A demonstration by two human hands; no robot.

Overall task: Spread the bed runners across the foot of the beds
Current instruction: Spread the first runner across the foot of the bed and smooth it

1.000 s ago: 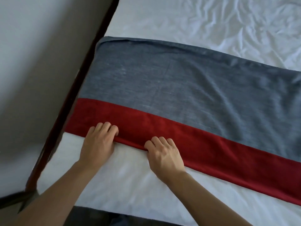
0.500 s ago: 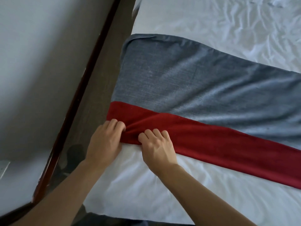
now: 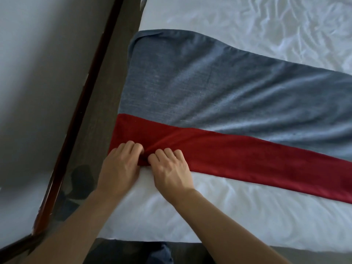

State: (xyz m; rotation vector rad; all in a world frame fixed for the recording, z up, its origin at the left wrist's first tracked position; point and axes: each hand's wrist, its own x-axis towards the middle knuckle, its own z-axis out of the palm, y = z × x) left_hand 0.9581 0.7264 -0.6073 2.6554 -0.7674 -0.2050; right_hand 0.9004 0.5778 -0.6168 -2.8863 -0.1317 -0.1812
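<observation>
Now gripping: left hand [image 3: 119, 166] and right hand [image 3: 171, 172], side by side, fingers curled into the near red edge of the runner [image 3: 209, 88], bunching it between them. Grey and red, lying across the white bed [image 3: 247, 212], its left end at the bed's left edge, beside the dark floor [image 3: 91, 130].

no readable text, labels or numbers anywhere
</observation>
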